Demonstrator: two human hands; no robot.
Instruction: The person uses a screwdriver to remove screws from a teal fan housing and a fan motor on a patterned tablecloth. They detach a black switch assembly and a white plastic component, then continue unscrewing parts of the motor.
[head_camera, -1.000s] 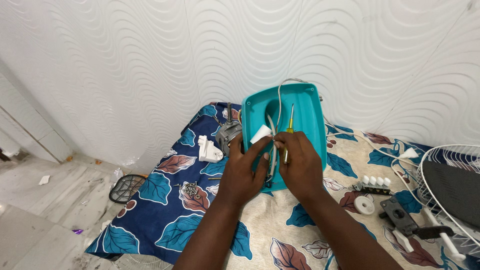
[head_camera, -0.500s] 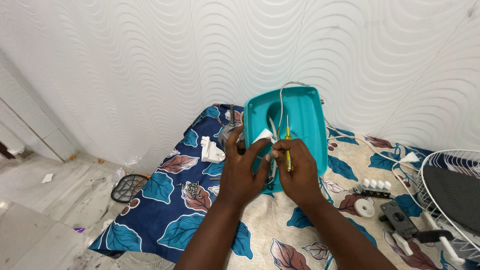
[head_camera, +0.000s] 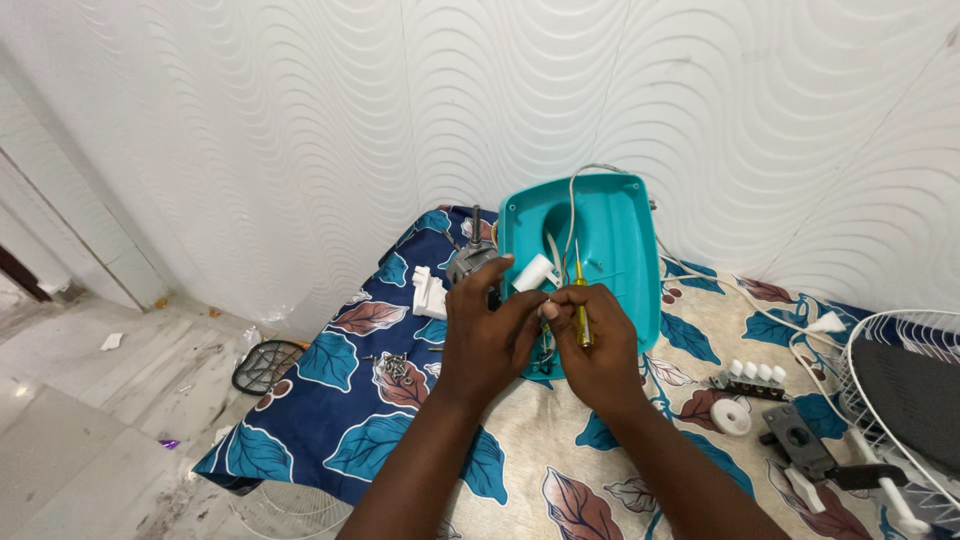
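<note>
Both hands meet over a leaf-patterned cloth (head_camera: 400, 440) on the bench. The left hand (head_camera: 487, 335) pinches thin white wires (head_camera: 553, 262) at its fingertips; the right hand (head_camera: 597, 345) is closed around a slim yellow screwdriver (head_camera: 579, 305), its fingertips touching the left's. Just beyond them lies a teal plastic housing (head_camera: 615, 250), open side up, wires trailing out. Left of it sit a grey motor (head_camera: 470, 258) and a white bracket (head_camera: 430, 293); loose screws (head_camera: 392, 366) lie nearer left.

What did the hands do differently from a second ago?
Hardly anything. The right hand keeps the yellow screwdriver, and its tip tilted a little. The left hand still pinches the white wires beside it. The teal housing and leaf-print cloth stayed put.
</note>
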